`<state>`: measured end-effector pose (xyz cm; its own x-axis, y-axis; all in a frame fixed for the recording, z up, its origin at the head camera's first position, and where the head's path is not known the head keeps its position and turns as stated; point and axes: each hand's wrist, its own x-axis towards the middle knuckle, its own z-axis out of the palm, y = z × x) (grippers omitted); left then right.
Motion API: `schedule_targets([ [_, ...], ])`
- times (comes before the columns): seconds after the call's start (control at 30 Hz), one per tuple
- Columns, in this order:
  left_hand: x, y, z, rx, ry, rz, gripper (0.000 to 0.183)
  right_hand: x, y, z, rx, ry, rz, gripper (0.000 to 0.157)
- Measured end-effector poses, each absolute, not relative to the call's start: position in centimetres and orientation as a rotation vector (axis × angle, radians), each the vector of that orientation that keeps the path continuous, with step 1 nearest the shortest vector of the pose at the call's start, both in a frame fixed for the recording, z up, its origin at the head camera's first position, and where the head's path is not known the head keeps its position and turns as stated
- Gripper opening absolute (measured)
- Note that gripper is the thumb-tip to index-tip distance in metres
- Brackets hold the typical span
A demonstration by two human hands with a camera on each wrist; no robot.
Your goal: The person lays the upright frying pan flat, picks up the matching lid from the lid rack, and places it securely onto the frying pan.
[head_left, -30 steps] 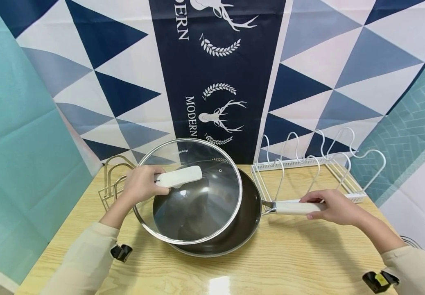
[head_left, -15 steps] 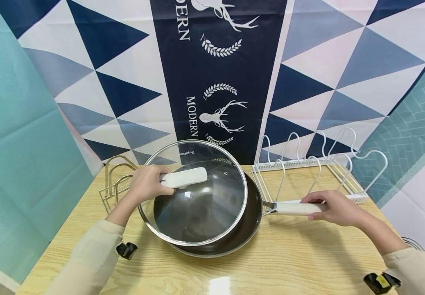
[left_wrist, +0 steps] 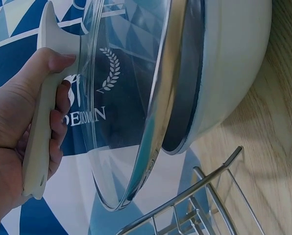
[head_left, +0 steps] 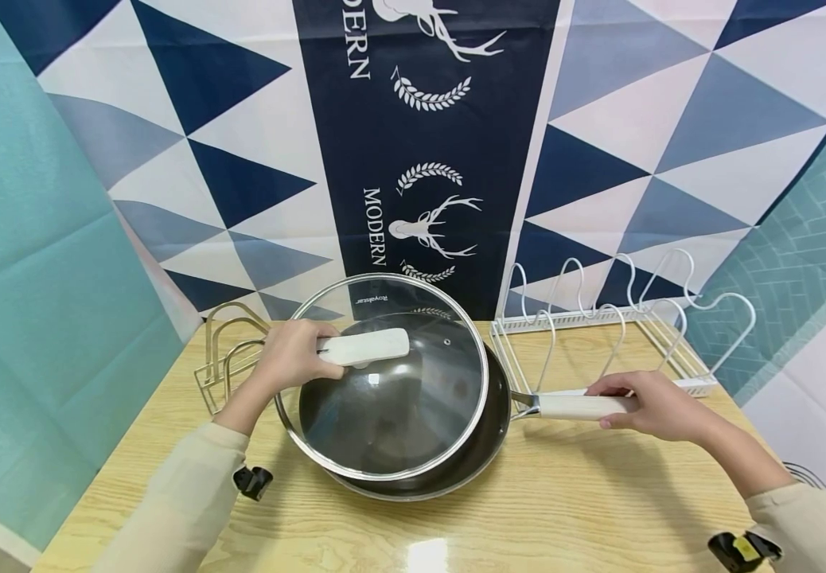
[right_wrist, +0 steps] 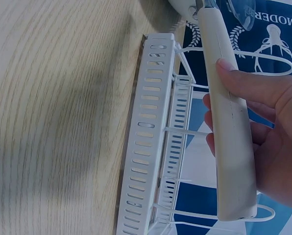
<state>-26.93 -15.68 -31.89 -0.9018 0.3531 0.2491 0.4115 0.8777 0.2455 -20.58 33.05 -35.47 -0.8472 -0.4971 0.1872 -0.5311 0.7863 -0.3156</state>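
My left hand [head_left: 297,352] grips the cream handle [left_wrist: 44,112] of a round glass lid [head_left: 413,398] with a steel rim. The lid sits over the frying pan [head_left: 488,446], offset to the left, so a dark crescent of the pan's inside shows at its right. Seen from the left wrist, a gap separates the lid's rim from the pan [left_wrist: 234,63], whose outside is cream. My right hand [head_left: 660,404] holds the pan's long cream handle [right_wrist: 229,122], thumb along one side and fingers curled on the other.
A white wire rack [head_left: 621,314] stands behind the pan handle at the right. At the left, partly behind my left hand, is a gold-toned wire rack [head_left: 214,354]. All stand on a wood-grain table [head_left: 542,509] against a patterned backdrop [head_left: 241,159].
My left hand has carried the lid slightly right over the pan, and the lid has turned a little, bringing its printed lettering into view. My right hand and the pan stay nearly still.
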Motion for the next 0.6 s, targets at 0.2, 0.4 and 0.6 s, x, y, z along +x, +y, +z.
schedule_targets([
  [0.2,-27.11,-15.34,-31.94,-0.597,-2.875,-0.470,0.037,-20.57,33.11,-35.55,0.856,-2.852,0.558,0.032],
  [0.4,-27.37,-15.23,-32.15,-0.617,-2.865,-0.467,0.038,-20.58,33.12,-35.52,0.843,-2.866,0.551,0.032],
  [0.6,-27.58,-15.18,-32.38,-0.626,-2.865,-0.484,0.037,-20.59,33.13,-35.45,0.831,-2.885,0.546,0.032],
])
